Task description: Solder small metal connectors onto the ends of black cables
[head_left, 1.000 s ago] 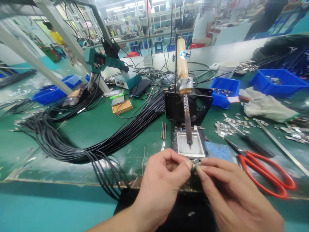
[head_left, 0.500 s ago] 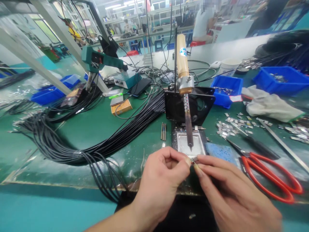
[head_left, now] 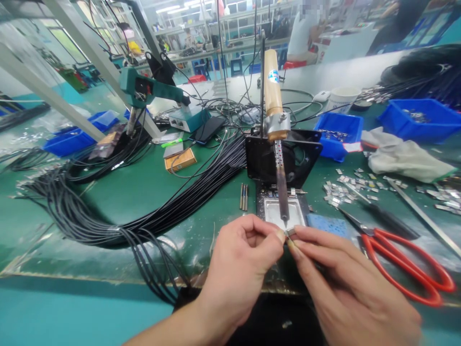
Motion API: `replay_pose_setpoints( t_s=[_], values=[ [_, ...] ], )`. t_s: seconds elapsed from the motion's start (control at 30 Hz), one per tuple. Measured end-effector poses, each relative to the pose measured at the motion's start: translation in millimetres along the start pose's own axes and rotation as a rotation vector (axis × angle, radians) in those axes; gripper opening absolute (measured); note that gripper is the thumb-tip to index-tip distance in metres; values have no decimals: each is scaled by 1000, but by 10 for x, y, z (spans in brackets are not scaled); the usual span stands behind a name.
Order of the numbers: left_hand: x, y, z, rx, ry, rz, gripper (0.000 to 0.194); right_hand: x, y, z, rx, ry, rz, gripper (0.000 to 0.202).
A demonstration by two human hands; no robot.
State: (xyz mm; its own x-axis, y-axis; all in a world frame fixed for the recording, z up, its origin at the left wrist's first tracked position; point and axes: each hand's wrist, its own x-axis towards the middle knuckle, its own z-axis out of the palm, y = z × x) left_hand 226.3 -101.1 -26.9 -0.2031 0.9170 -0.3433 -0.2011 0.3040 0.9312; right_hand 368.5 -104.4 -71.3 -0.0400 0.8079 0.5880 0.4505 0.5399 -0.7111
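Just below the tip of a wooden-handled soldering iron [head_left: 283, 192], my two hands meet. My right hand [head_left: 345, 274] pinches a small metal connector [head_left: 290, 231] between thumb and fingers. Thumb and forefinger of my left hand [head_left: 245, 264] are pressed together at the connector's left end; what they hold is too small to name. The iron hangs tip down in a clamp, its tip at the small piece between my fingertips. Behind my fingertips lies a silvery square tray [head_left: 272, 211], with a blue sponge [head_left: 329, 226] to its right.
Red-handled scissors [head_left: 406, 269] and loose metal pieces [head_left: 342, 190] lie at the right, near blue bins [head_left: 336, 129]. A thick bundle of black cables [head_left: 187, 192] curves across the left. A black fan [head_left: 298, 158] stands behind the iron. People are in the background.
The fingertips and the connector have come up slightly to the iron's tip. Both hands keep their pinch.
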Motion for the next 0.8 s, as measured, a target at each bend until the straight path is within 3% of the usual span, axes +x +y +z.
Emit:
replay_pose_setpoints(
  t_s=[0.8],
  values=[
    [16,3,-10,21,-12,47,13,46,1,57,3,48,3,9]
  ],
)
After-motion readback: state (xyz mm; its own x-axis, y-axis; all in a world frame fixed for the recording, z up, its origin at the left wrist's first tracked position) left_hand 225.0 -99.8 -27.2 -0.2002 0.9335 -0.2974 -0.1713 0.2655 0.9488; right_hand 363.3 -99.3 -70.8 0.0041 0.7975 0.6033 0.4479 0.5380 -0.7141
